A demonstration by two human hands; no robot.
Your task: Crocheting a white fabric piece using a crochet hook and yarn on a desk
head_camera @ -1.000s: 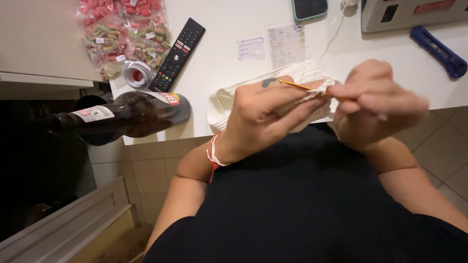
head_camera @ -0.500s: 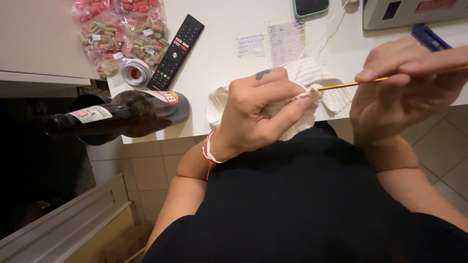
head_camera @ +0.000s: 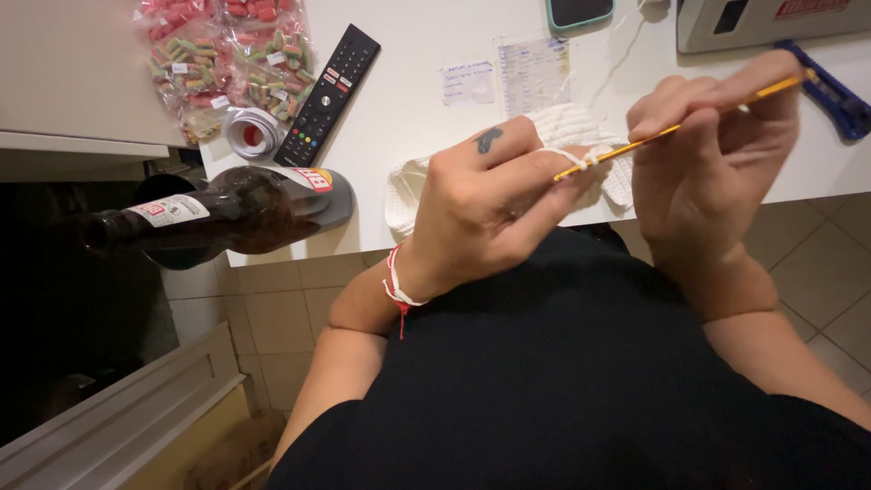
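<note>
My left hand (head_camera: 494,204) pinches a white crocheted piece (head_camera: 410,186) at the near edge of the white table (head_camera: 408,109); most of the piece lies behind that hand. My right hand (head_camera: 708,172) grips a thin yellow crochet hook (head_camera: 689,122) between thumb and fingers. The hook slants down to the left, and its tip sits in loops of white yarn (head_camera: 588,158) just above my left fingertips. A thin strand of yarn (head_camera: 621,54) runs up across the table toward the back.
A dark brown bottle (head_camera: 222,215) lies on its side at the table's left edge. Behind it are a tape roll (head_camera: 251,133), a black remote (head_camera: 328,94), bags of candy (head_camera: 227,54), paper notes (head_camera: 533,77), a phone (head_camera: 578,14), a blue cutter (head_camera: 830,86) and a grey device (head_camera: 771,23).
My right hand drew the hook out to the right, then brought it back left and tilted it up. The left hand shifted slightly and kept its grip on the crocheted piece.
</note>
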